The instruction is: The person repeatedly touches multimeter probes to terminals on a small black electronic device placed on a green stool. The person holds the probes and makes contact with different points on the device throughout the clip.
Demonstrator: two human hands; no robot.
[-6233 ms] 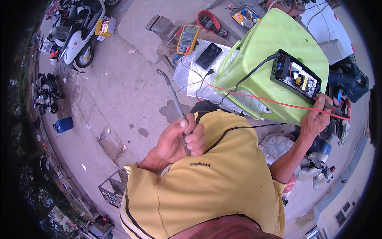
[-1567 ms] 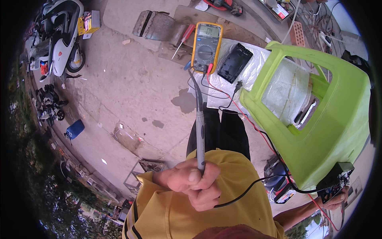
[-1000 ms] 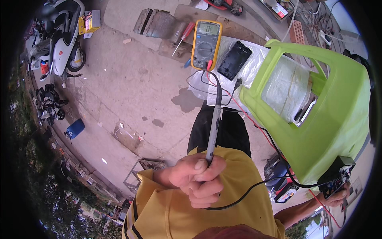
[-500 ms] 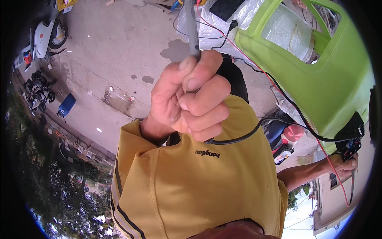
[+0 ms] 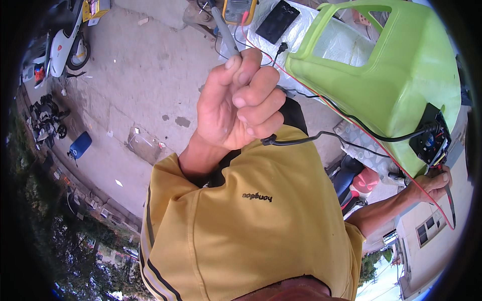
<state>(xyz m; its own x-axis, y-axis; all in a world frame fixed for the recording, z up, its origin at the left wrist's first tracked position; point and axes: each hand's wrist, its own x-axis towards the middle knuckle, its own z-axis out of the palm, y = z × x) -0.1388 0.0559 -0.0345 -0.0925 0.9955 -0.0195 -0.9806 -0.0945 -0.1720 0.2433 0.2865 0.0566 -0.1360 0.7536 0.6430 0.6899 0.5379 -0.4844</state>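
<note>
My left hand (image 5: 241,100) is closed in a fist around a soldering iron (image 5: 227,32), a grey rod pointing up and away. A black cord (image 5: 296,140) leaves the bottom of the fist and runs right. At the far right, my right hand (image 5: 436,184) is closed on a dark test probe (image 5: 450,200) with a red lead (image 5: 391,155). Right beside these fingers is an opened black case with circuit parts (image 5: 432,138), against a green plastic chair (image 5: 401,93). Whether the probe's tip touches the circuit cannot be made out. A thick black cable (image 5: 381,136) enters the case.
A yellow multimeter (image 5: 230,19) stands at the top edge beside a black flat panel (image 5: 277,21) on silvery foil sheeting (image 5: 301,83). A black plug (image 5: 281,48) lies near the chair. Scooters (image 5: 60,50) and a blue object (image 5: 82,144) stand on the ground at left.
My left hand has moved up slightly with the soldering iron, which now tilts left. The view has shifted, showing more of the multimeter. My right hand remains beside the opened case.
</note>
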